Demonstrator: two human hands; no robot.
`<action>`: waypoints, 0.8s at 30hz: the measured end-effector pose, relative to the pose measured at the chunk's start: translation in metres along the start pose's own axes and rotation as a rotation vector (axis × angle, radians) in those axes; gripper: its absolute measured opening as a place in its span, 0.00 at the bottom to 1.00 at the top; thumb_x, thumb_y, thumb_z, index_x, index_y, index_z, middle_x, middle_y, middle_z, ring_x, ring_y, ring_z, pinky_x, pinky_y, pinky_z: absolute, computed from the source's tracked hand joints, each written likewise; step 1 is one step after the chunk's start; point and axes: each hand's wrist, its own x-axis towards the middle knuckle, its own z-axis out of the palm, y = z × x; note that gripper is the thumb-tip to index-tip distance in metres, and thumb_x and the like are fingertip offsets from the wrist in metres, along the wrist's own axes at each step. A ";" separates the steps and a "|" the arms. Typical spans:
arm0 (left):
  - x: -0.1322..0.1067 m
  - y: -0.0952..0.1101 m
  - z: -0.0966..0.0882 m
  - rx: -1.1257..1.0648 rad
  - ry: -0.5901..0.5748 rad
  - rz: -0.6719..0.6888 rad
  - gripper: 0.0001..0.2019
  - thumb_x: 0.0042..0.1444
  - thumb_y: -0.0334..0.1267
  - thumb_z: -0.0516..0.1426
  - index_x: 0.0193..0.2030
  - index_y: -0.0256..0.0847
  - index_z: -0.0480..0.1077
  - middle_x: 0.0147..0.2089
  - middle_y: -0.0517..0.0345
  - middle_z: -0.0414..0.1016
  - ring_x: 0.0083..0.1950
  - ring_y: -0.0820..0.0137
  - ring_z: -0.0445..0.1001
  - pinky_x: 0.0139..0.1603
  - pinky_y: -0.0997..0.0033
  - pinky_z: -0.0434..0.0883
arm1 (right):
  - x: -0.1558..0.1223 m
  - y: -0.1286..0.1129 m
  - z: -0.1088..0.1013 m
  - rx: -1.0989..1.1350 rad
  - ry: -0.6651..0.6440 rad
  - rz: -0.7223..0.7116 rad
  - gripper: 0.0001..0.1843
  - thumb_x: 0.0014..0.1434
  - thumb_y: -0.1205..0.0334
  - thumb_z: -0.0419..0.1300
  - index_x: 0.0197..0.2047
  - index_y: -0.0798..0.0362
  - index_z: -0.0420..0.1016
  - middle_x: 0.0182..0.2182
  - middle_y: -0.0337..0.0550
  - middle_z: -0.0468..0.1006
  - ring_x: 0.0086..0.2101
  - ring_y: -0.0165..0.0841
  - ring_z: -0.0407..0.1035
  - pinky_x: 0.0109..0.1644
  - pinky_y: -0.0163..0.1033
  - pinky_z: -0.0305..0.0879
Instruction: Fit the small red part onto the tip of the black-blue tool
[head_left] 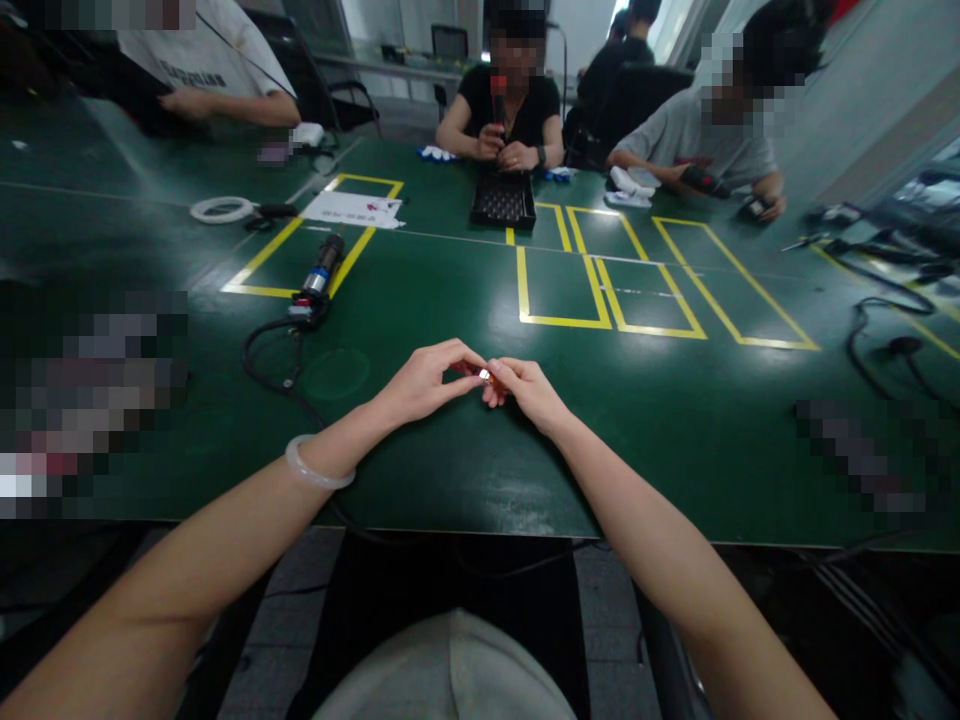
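Both my hands meet over the green table [450, 470], fingertips together around a small shiny piece [485, 376] with a whitish and orange glint. Its kind is too small to make out. My left hand [431, 380] pinches at it with thumb and fingers, leaving a gap between them behind the tips. From the other side my right hand [525, 385] closes on the same piece, fingers curled beneath it. A pale bangle [319, 468] circles my left wrist.
A black and silver power tool [319, 280] with a cable lies left of my hands. Yellow tape rectangles [566, 322] mark the table. Beyond are a white paper [352, 208], a coil of white cable [221, 209], a black tray [503, 205] and several people seated, one holding a red-tipped tool [498, 100].
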 end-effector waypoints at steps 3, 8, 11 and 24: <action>-0.001 0.000 0.000 -0.005 0.005 -0.017 0.10 0.63 0.41 0.58 0.46 0.38 0.75 0.42 0.54 0.77 0.42 0.70 0.76 0.45 0.70 0.73 | 0.000 -0.001 0.001 0.036 -0.011 0.011 0.26 0.57 0.37 0.62 0.32 0.54 0.72 0.24 0.38 0.77 0.24 0.27 0.69 0.28 0.33 0.61; -0.001 -0.001 0.000 -0.035 0.003 -0.033 0.10 0.62 0.39 0.59 0.47 0.37 0.74 0.43 0.55 0.78 0.43 0.70 0.77 0.47 0.70 0.73 | -0.001 -0.002 0.000 0.037 -0.013 0.004 0.25 0.59 0.38 0.61 0.32 0.54 0.71 0.22 0.37 0.75 0.22 0.26 0.67 0.27 0.33 0.59; -0.001 -0.003 0.000 -0.065 0.014 -0.054 0.09 0.62 0.38 0.59 0.47 0.37 0.74 0.44 0.54 0.79 0.43 0.70 0.77 0.48 0.70 0.73 | 0.000 -0.002 0.000 0.042 0.001 -0.008 0.23 0.60 0.40 0.60 0.34 0.54 0.70 0.23 0.37 0.75 0.22 0.25 0.67 0.26 0.33 0.58; -0.001 -0.011 0.000 -0.178 0.041 -0.111 0.10 0.60 0.40 0.60 0.46 0.37 0.73 0.43 0.54 0.78 0.44 0.69 0.78 0.49 0.68 0.74 | 0.002 0.006 0.001 0.021 0.064 -0.179 0.20 0.51 0.54 0.70 0.43 0.50 0.69 0.31 0.37 0.75 0.29 0.27 0.67 0.33 0.35 0.65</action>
